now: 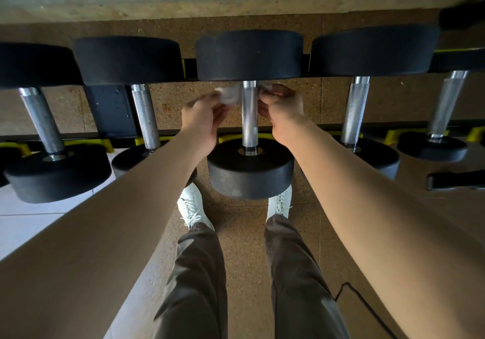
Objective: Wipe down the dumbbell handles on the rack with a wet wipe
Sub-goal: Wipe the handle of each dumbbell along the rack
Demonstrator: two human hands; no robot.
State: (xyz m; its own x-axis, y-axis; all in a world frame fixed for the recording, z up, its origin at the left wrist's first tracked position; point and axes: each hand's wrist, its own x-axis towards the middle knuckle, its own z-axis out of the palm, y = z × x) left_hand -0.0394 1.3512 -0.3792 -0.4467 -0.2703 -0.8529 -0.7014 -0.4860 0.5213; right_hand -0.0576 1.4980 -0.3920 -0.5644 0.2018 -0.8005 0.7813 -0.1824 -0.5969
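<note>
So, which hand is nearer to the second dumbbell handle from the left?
Left. The left hand is just right of the second handle; the right hand lies farther right, beyond the middle handle.

- I lose the middle of the crumpled white wet wipe (230, 94) behind the knurled steel dumbbell handle (249, 113); only its two ends show.
- The left hand (202, 120) and right hand (282, 114) hide their own fingertips.
- The left forearm (131, 194) covers part of a near black rubber dumbbell head (128, 161).
- The thin black cable (349, 290) runs off the bottom edge.

dim, warm, fisheye-warped edges
</note>
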